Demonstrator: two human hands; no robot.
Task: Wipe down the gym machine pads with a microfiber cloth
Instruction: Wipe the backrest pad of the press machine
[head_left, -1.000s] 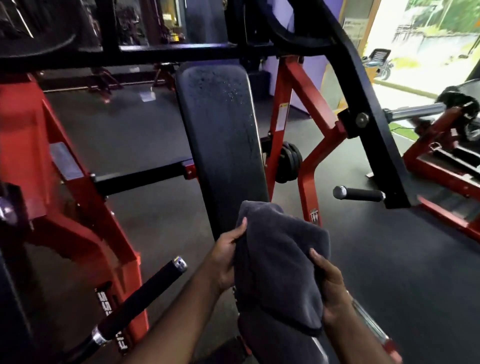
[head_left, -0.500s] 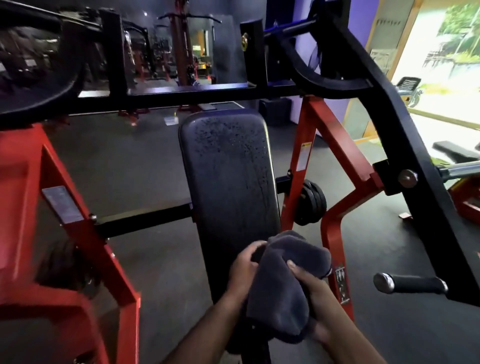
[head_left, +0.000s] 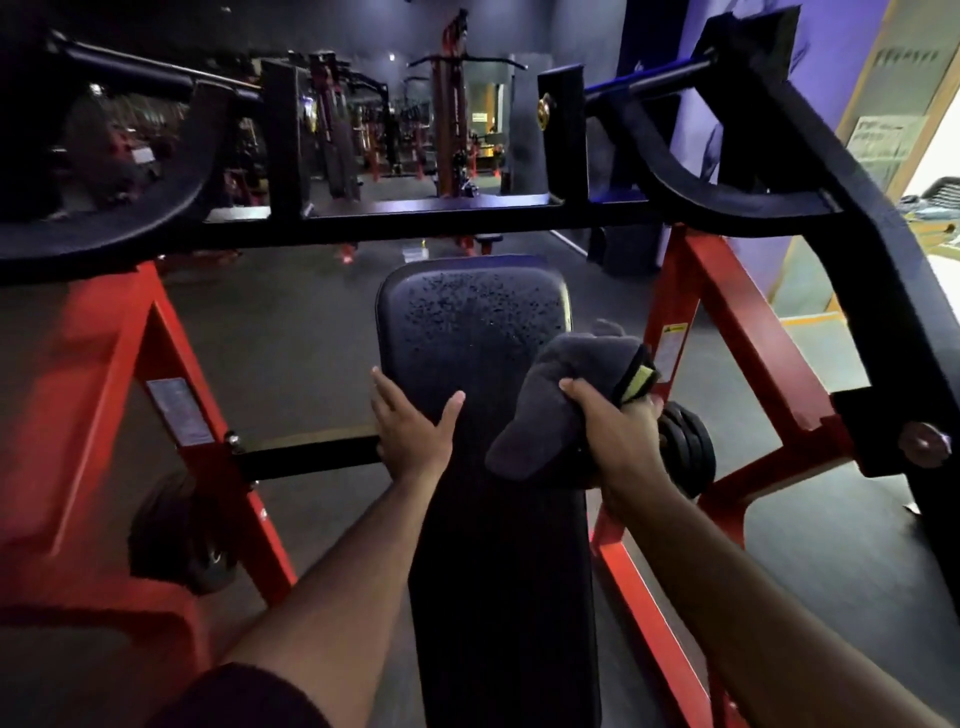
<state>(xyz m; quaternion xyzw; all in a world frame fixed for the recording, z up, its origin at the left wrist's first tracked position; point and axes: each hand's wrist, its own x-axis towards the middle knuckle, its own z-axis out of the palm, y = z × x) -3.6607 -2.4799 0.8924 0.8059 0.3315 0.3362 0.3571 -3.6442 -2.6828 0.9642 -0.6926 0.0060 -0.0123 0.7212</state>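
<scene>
A long black back pad (head_left: 472, 332) runs up the middle of the red and black gym machine, its upper part speckled with droplets. My left hand (head_left: 410, 426) lies flat on the pad's left edge, fingers spread, holding nothing. My right hand (head_left: 613, 421) grips a bunched dark grey microfiber cloth (head_left: 550, 400) with a yellow-green tag, held at the pad's right edge. The cloth hangs over the pad's right side below the wet area.
A black crossbar (head_left: 467, 223) spans just above the pad's top. Red frame legs (head_left: 727, 338) flank the pad on both sides, with black weight plates (head_left: 685, 447) behind my right hand. Dark rubber floor (head_left: 291, 353) and more machines lie beyond.
My left hand let go of the cloth and moved onto the pad's left edge. My right hand carried the bunched cloth up and to the right. The view tilted up toward the crossbar.
</scene>
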